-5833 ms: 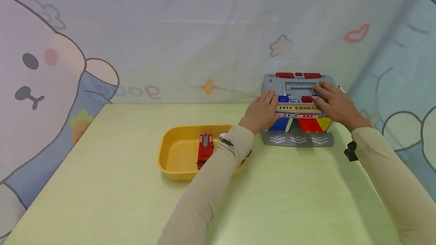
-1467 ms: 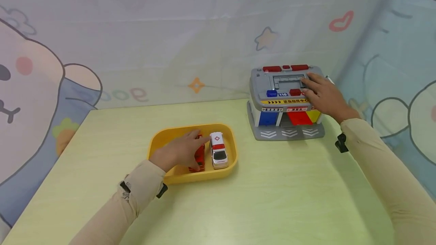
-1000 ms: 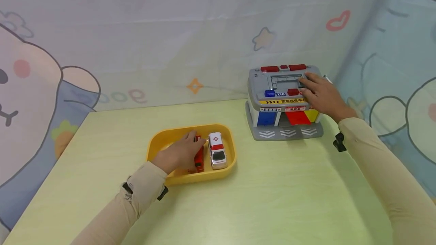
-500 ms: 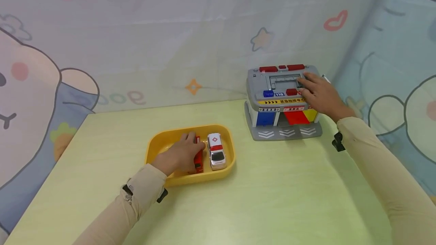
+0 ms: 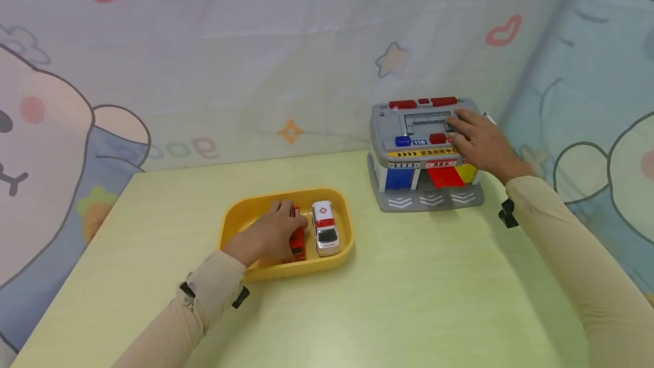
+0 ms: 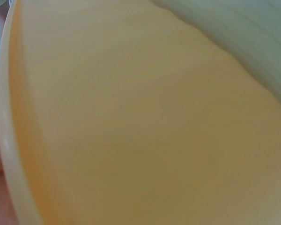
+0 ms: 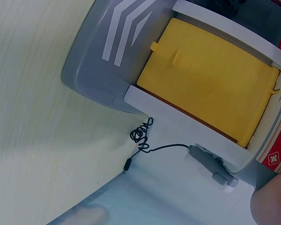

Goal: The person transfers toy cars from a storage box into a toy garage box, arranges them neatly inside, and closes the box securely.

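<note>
In the head view my left hand [image 5: 269,233] reaches into a yellow tray [image 5: 311,267] and grips a red toy fire truck [image 5: 298,243], which its fingers partly cover. Beside the truck, a white toy ambulance [image 5: 326,229] with a red band lies in the tray. My right hand [image 5: 482,143] rests with extended fingers on the grey roof of a toy rescue garage [image 5: 426,146]. The garage's red door [image 5: 445,177] is swung outward, while its blue door [image 5: 399,179] is down. The right wrist view shows the yellow door [image 7: 208,82] closed.
A coiled black cord [image 7: 139,136] runs to a grey handle-like piece [image 7: 210,164] at the garage's side. The pale green table [image 5: 388,300] meets a printed cloth backdrop [image 5: 230,72] behind and at the right. Mostly the tray's wall [image 6: 131,117] fills the left wrist view.
My left hand has moved from the garage roof left into the tray, and its fingers have closed round the fire truck. My right hand stays on the roof. The head view has shifted slightly.
</note>
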Demonstrator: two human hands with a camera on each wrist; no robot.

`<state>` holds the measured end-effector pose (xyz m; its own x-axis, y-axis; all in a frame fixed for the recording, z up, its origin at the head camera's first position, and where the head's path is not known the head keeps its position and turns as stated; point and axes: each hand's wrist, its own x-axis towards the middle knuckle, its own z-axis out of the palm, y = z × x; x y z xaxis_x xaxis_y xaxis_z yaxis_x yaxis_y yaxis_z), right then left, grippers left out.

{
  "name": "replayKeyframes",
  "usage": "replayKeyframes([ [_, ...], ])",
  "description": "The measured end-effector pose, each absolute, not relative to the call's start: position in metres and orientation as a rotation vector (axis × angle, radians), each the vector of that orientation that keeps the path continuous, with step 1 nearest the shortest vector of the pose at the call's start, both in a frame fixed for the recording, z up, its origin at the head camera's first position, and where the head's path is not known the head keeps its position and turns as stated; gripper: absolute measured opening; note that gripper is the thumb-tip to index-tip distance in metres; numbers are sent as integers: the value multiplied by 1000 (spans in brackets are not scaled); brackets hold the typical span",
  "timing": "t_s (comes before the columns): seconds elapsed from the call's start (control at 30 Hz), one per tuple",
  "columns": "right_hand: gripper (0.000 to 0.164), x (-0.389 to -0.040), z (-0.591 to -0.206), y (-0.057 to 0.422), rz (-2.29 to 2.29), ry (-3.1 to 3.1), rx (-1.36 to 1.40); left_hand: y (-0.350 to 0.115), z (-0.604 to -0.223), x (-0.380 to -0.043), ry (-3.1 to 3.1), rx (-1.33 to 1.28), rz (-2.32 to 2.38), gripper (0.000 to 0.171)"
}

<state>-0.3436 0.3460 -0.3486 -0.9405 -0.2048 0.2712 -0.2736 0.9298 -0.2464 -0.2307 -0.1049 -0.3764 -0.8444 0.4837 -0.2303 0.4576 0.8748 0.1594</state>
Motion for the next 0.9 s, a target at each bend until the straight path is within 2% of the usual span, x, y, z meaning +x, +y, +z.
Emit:
replayKeyframes([
  [0.37, 58, -345, -350, 344, 417, -2847, 358, -114, -375, -230, 2835, 755, 134, 53],
  [0.67, 58, -344, -347, 342, 438, -2852, 368, -113, -359, -231, 2863, 741, 118, 60],
  [0.9, 57, -344, -347, 340, 435, -2854, 363, -106, -340, -228, 2948, 816, 127, 57],
])
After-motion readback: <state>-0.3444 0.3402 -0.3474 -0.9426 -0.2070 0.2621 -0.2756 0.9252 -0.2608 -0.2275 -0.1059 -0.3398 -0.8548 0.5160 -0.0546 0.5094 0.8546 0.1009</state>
